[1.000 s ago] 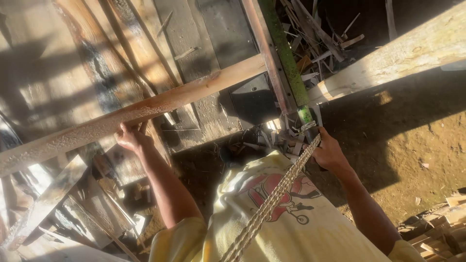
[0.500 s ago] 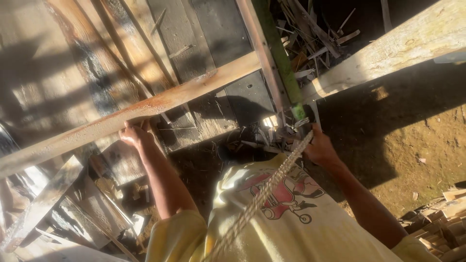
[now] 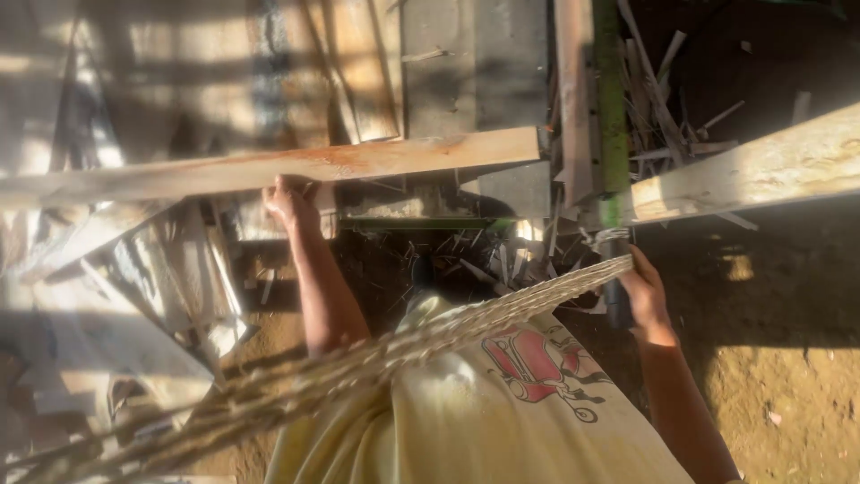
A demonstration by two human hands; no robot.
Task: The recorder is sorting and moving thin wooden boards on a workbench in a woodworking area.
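Sawdust yard; plank [image 3: 358, 163] above left hand [image 3: 288, 199].

A braided straw-coloured rope [image 3: 430, 345] runs slantwise from seven o'clock up toward three o'clock, across a pale yellow shirt [image 3: 466, 421] with a red print. Splintered wood offcuts [image 3: 663, 90] pile up at one o'clock. Grey sheet panels [image 3: 475, 63] stand at twelve o'clock. Bare sunlit dirt [image 3: 788, 376] spreads at four o'clock, and loose pale boards [image 3: 116, 305] lie jumbled at nine o'clock.
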